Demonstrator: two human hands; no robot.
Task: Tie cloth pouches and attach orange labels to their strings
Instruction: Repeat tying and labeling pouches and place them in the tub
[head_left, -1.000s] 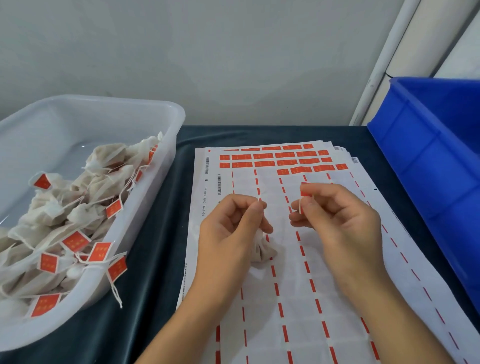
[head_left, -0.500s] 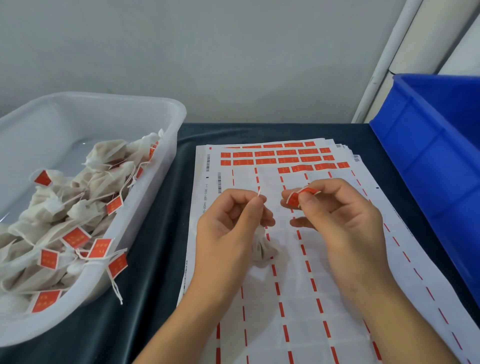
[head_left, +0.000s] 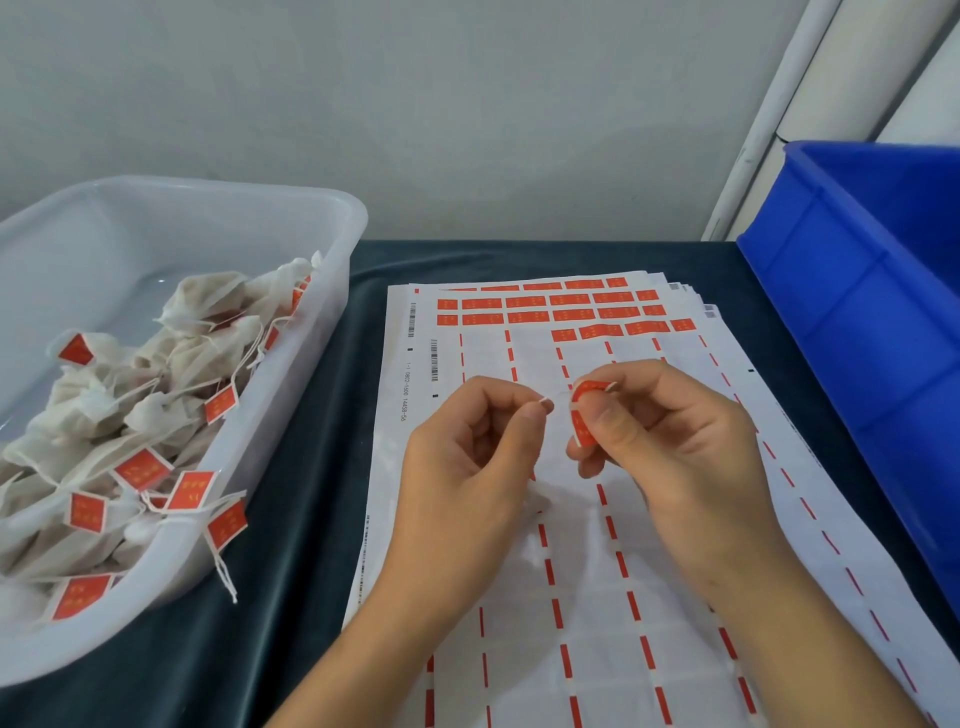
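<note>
String end (head_left: 545, 401) is pinched in the left hand (head_left: 470, 467), center of frame. At its 3 o'clock, the right hand (head_left: 675, 441) pinches a bent orange label (head_left: 584, 415). Labeling step, I'd say; next, fold the label over the string.

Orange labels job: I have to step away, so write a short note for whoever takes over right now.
Left hand: pinches the string end; its pouch is mostly hidden under that hand.
Right hand: pinches a peeled orange label, bent, just right of the string, not yet on it.
Done: tied, labelled pouches fill the clear tub on the left.
Left: fold the label over the string, drop the pouch in the tub, and repeat. The label sheets keep only a few top rows.
</note>
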